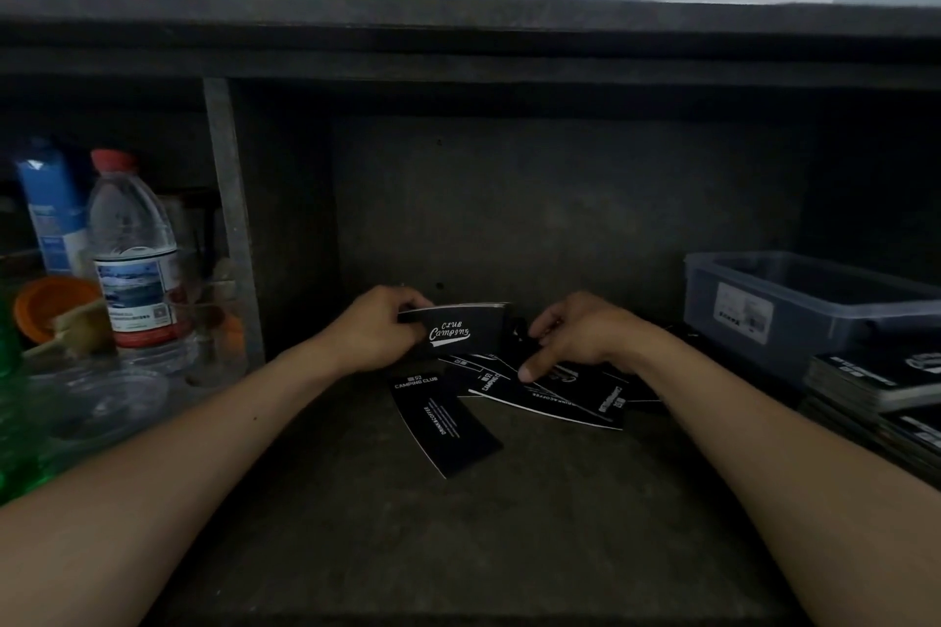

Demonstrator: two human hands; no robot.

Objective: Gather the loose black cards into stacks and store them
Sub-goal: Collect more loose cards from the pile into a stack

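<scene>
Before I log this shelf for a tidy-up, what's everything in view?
held card stack: one, black with white print, raised at centre
loose cards: several overlapping, black, on the shelf, centre
card piles: count unclear, black, right edge
plastic bin: one, translucent grey, back right
water bottle: one, clear with red cap, left compartment
carton: one, blue, behind the water bottle
bowl: one, orange, left of the water bottle
shelf: one, dark grey, under everything
left hand: grips the held card stack
right hand: above the loose cards, thumb on one
</scene>
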